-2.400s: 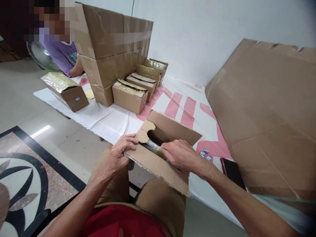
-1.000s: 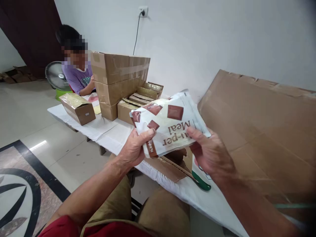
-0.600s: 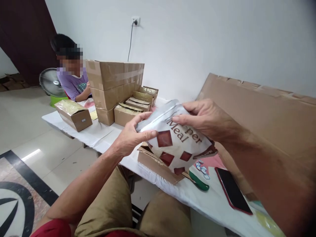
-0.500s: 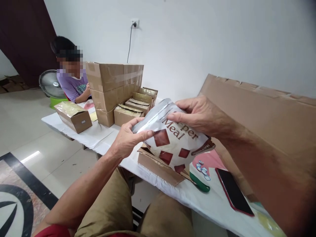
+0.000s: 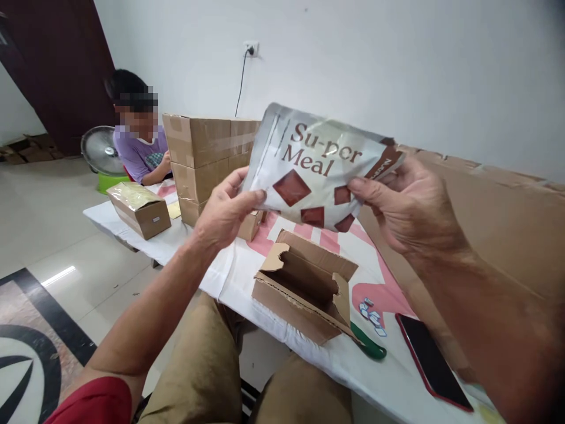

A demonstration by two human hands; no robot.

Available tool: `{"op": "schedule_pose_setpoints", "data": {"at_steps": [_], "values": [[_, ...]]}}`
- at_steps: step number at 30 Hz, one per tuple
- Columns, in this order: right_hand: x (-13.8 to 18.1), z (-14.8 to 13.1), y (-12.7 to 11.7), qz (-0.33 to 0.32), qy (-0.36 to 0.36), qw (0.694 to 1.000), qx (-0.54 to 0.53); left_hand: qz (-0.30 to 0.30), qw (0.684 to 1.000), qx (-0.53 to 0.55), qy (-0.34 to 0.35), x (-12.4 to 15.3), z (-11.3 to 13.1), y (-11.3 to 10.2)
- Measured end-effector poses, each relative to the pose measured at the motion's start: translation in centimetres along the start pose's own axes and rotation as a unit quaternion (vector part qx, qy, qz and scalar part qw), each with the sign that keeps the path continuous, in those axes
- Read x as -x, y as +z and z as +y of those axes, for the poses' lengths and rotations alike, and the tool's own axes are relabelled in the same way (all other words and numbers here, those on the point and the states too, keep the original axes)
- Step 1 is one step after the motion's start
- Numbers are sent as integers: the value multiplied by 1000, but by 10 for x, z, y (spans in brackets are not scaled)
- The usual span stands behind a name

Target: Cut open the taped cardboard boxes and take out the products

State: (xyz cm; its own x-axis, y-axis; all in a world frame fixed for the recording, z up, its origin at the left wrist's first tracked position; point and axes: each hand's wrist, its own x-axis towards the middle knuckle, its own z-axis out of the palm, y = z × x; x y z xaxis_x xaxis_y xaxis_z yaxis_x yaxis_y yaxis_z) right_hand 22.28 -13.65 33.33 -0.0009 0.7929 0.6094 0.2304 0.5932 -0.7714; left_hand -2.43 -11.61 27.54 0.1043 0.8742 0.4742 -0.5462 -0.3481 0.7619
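Note:
A silver-white food pouch (image 5: 309, 171) printed "Su-per Meal", with brown squares, is held up above the table. My left hand (image 5: 227, 206) pinches its left edge, thumb on the front. At the pouch's right end, my right hand (image 5: 397, 197) grips the brown-banded side between thumb and fingers. Below the pouch stands a small cardboard box (image 5: 291, 303) with its flaps up; the part of its inside that shows is dark and bare. A green handle (image 5: 368, 344) pokes out from beside that box.
Stacked taped cartons (image 5: 207, 141) stand at the table's far left, with a single carton (image 5: 140, 212) beyond them. A phone (image 5: 432, 362) lies on the right. Large cardboard (image 5: 485, 218) leans along the wall. Another person (image 5: 141, 153) sits at the far end near a fan (image 5: 99, 150).
The pouch has risen and turned more level, uncovering the box below. My right hand has shifted from its top edge to its right end. My left hand still holds the left side.

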Motion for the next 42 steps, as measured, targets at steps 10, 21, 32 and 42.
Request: {"op": "schedule_pose_setpoints", "data": {"at_steps": [10, 21, 32, 42], "values": [[-14, 18, 56, -87, 45, 995, 3, 44, 991, -127, 13, -20, 8, -96], [-56, 138, 177, -269, 119, 866, 403, 202, 953, -166, -155, -10, -100, -229], [-57, 194, 216, -372, 79, 701, 604, 243, 925, -223, -188, -34, -190, -277], [-53, 203, 218, -417, -26, 629, 656, 250, 883, -353, -180, -52, -219, -279]]}}
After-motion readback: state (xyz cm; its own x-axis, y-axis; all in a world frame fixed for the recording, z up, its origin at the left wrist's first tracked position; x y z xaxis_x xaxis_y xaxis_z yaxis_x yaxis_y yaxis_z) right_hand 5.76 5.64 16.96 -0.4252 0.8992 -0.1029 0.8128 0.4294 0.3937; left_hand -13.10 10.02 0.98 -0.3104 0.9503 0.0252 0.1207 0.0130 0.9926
